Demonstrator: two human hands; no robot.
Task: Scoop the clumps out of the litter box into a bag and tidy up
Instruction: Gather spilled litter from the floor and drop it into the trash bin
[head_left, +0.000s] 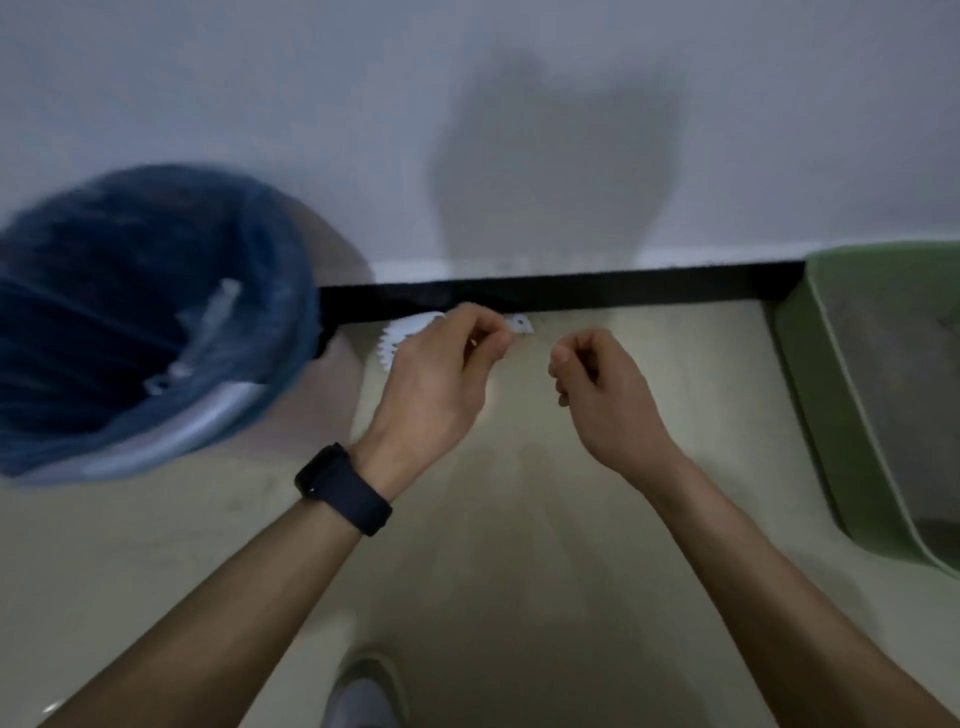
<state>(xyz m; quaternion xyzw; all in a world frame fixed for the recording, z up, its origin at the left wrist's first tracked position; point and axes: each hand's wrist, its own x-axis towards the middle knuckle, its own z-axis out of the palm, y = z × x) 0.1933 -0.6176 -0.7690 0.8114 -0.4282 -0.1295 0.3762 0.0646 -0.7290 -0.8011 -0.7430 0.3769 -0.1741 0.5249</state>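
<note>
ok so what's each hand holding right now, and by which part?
Left hand: grip closed on the white litter scoop near its handle end, comb-like edge pointing toward the bin. Right hand: loosely curled, nothing visibly held.

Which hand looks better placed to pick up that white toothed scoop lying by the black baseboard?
The left hand, probably. It is right over the white toothed plastic scoop, its fingers curled at the handle. The right hand is loosely closed, empty, off to the side, nearer the green litter box.
</note>
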